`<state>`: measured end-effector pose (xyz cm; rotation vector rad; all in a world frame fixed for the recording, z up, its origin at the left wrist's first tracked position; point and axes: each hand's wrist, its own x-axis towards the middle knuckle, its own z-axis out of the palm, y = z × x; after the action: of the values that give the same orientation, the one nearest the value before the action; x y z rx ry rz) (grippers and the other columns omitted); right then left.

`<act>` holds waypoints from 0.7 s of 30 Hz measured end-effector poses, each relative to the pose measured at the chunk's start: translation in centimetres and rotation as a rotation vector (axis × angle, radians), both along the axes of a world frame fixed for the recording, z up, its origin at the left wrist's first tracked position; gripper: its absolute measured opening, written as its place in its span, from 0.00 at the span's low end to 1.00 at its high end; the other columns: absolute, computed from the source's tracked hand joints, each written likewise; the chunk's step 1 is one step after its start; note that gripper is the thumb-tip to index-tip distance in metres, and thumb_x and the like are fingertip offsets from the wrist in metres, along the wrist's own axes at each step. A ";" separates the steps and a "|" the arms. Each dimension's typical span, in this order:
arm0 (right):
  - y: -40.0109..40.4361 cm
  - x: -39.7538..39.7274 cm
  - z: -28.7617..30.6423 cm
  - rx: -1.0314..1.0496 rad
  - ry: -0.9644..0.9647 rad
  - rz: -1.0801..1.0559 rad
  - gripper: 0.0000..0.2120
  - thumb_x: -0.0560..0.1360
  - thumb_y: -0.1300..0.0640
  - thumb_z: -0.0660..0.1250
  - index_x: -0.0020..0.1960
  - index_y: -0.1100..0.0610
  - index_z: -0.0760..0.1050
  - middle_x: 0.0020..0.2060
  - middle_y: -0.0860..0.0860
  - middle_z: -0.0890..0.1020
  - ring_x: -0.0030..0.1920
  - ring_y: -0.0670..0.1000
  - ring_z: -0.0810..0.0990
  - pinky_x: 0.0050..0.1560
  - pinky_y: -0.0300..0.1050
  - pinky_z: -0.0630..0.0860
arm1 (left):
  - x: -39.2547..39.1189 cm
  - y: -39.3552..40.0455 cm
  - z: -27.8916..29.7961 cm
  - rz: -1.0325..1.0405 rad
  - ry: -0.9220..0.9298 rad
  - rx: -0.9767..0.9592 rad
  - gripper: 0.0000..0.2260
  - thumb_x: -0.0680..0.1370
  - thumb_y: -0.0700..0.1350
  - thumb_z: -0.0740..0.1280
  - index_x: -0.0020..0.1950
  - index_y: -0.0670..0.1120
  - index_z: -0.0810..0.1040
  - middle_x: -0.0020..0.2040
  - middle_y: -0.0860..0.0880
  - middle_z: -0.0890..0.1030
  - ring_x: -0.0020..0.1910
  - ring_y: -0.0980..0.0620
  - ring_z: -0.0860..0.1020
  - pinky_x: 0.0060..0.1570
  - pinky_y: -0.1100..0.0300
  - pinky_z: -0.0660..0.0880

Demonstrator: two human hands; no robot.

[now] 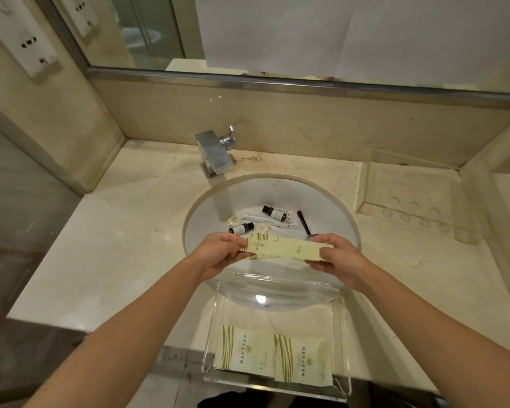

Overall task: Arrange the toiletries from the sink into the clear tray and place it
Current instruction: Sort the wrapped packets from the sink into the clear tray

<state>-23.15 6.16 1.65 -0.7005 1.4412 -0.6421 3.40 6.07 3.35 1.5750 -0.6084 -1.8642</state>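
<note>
Now both hands pinch a long pale packet (286,249) over the sink (348,213), left hand (218,253) and right hand (336,254) closed on opposite ends. It looks light and flimsy, best held by its ends. The clear tray (218,319) sits at the counter's front edge.

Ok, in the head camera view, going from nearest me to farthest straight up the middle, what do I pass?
Two packets lying in the clear tray → the long packet held at its ends by the left hand and right hand → small dark bottles in the sink → the faucet → the mirror.
</note>
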 end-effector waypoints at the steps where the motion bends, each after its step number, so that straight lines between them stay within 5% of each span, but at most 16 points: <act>1: 0.3 0.2 0.4 0.010 -0.042 -0.007 0.13 0.77 0.72 0.59 0.57 0.61 0.74 0.56 0.60 0.79 0.48 0.58 0.83 0.46 0.45 0.82 | 0.0 0.2 0.2 -0.003 0.016 0.004 0.12 0.76 0.24 0.57 0.39 0.33 0.77 0.56 0.33 0.78 0.52 0.38 0.81 0.42 0.61 0.83; 6: 1.6 0.8 0.7 0.025 -0.116 -0.026 0.12 0.78 0.71 0.57 0.57 0.61 0.73 0.52 0.60 0.80 0.42 0.56 0.85 0.37 0.39 0.83 | 0.7 1.1 0.8 -0.041 -0.004 -0.003 0.04 0.75 0.28 0.65 0.44 0.32 0.80 0.54 0.37 0.80 0.49 0.43 0.82 0.44 0.58 0.83; 12: 2.5 0.4 0.3 -0.020 -0.023 -0.005 0.13 0.77 0.72 0.57 0.56 0.61 0.73 0.52 0.59 0.77 0.41 0.53 0.81 0.33 0.37 0.79 | 1.9 2.7 -0.1 -0.161 -0.200 -0.101 0.11 0.76 0.28 0.65 0.42 0.44 0.70 0.51 0.36 0.80 0.39 0.46 0.81 0.35 0.62 0.78; 16: 3.2 -0.6 0.4 -0.032 0.043 0.053 0.15 0.76 0.72 0.55 0.59 0.62 0.72 0.51 0.62 0.78 0.38 0.53 0.80 0.31 0.38 0.75 | 2.4 4.2 0.0 -0.387 -0.350 -0.133 0.13 0.76 0.29 0.66 0.53 0.45 0.71 0.45 0.40 0.78 0.39 0.46 0.84 0.38 0.58 0.81; 21: 3.8 -1.0 0.5 -0.041 0.117 0.125 0.14 0.73 0.73 0.54 0.55 0.64 0.72 0.50 0.61 0.77 0.33 0.53 0.79 0.30 0.41 0.71 | 1.9 5.3 0.5 -0.635 -0.529 -0.185 0.06 0.76 0.33 0.67 0.51 0.40 0.75 0.42 0.46 0.76 0.38 0.49 0.82 0.39 0.58 0.82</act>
<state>-24.14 9.98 2.18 -0.8658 1.4812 -0.5422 5.33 11.34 3.82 1.8958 -1.6231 -1.7099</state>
